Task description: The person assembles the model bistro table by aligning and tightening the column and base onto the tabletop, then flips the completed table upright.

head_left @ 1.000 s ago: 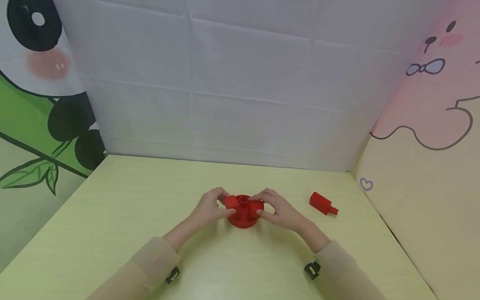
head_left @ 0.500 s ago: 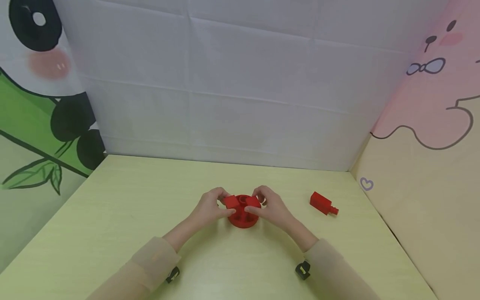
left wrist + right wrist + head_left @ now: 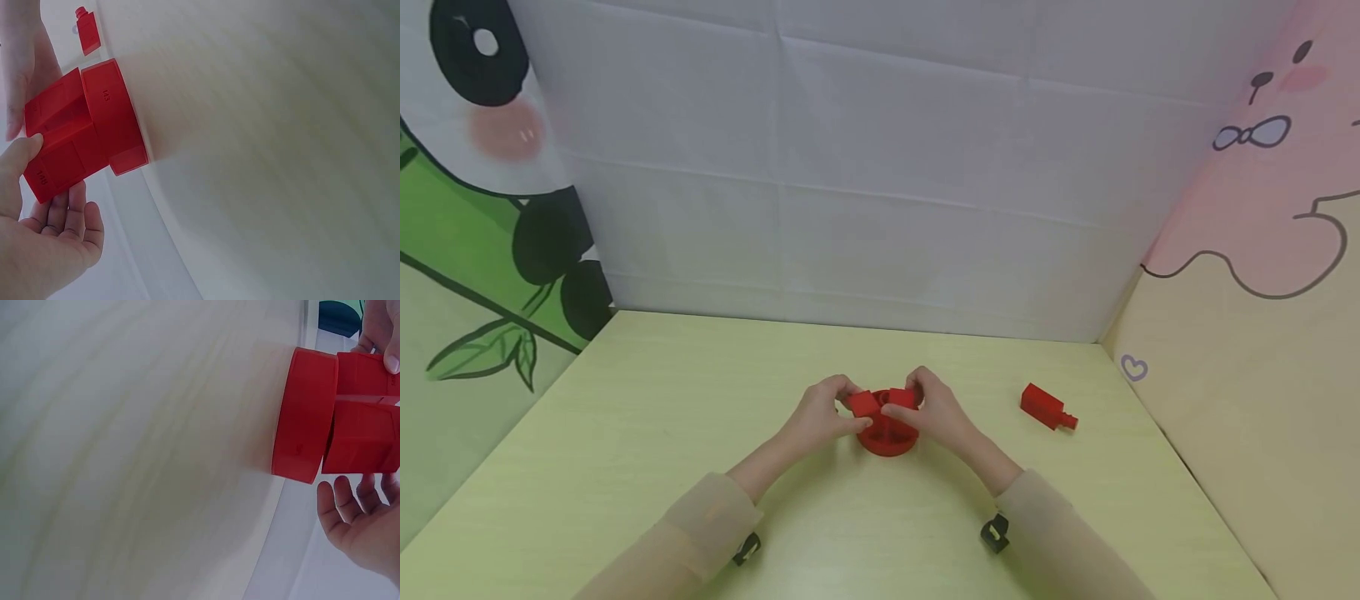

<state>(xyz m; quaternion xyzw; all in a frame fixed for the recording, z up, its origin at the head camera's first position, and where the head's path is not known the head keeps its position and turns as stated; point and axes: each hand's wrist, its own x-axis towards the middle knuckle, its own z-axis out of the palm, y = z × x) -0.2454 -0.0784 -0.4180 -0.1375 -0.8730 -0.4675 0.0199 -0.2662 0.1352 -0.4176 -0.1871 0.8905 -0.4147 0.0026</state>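
A round red base (image 3: pixel 887 447), marked 143 in the left wrist view, stands on the table with a ring-shaped opening in its middle. My left hand (image 3: pixel 822 410) pinches a red block (image 3: pixel 863 404) between thumb and fingers on the base's left side; the number 148 shows on this block in the left wrist view. On the far right side of the base, my right hand (image 3: pixel 942 408) holds a second red block (image 3: pixel 902 397), thumb in front and fingers behind. In the right wrist view this block (image 3: pixel 362 439) sits against the base (image 3: pixel 305 415), a thin dark gap between them.
To the right lies a red block with a narrow stepped peg (image 3: pixel 1047 407), on its side. A pale yellow table (image 3: pixel 662 433) spreads beneath, bounded by a white cloth backdrop (image 3: pixel 865 208) and printed side panels.
My right hand has moved left and slightly away from me, turning its block round the base toward the back. My left hand and its block have stayed in place.
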